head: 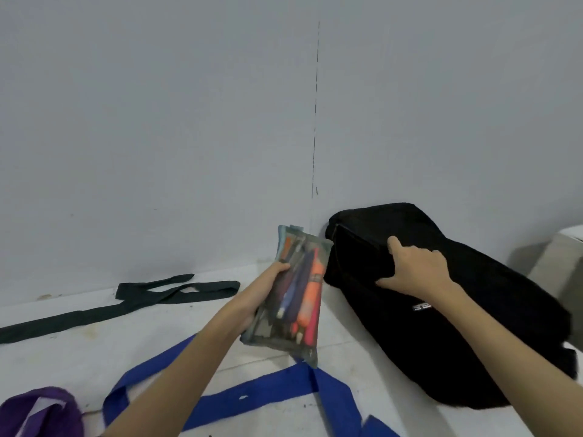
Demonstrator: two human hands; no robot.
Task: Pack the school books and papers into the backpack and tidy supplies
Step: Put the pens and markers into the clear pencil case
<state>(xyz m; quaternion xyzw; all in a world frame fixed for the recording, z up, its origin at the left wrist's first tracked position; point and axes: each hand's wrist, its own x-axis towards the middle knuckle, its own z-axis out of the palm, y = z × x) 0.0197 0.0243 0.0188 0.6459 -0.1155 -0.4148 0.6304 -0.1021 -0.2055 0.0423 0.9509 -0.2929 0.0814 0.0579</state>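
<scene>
You are holding the see-through pencil pouch (291, 294) in your left hand (268, 285), fingers and thumb curled round its left edge, so that it is hanging tilted above the white worktop (79, 342) with its markers and pens showing through. Your right hand (413, 269) is lying on the upper flank of the black backpack (457, 310) at about 3 o'clock from the pouch, fingers spread and bent into the fabric; whether it is pinching the cloth or only pressing cannot be told. The backpack is lying on its side against the wall, top end towards 11 o'clock, just beside the pouch. The step in hand appears to be stowing the supplies. No opening is showing, so the next move probably calls for finding the zip and parting the mouth before feeding the pouch in. Blue straps (252, 395), a dark strap (132, 298) and purple cloth (41, 411) are lying at 7 to 9 o'clock.
</scene>
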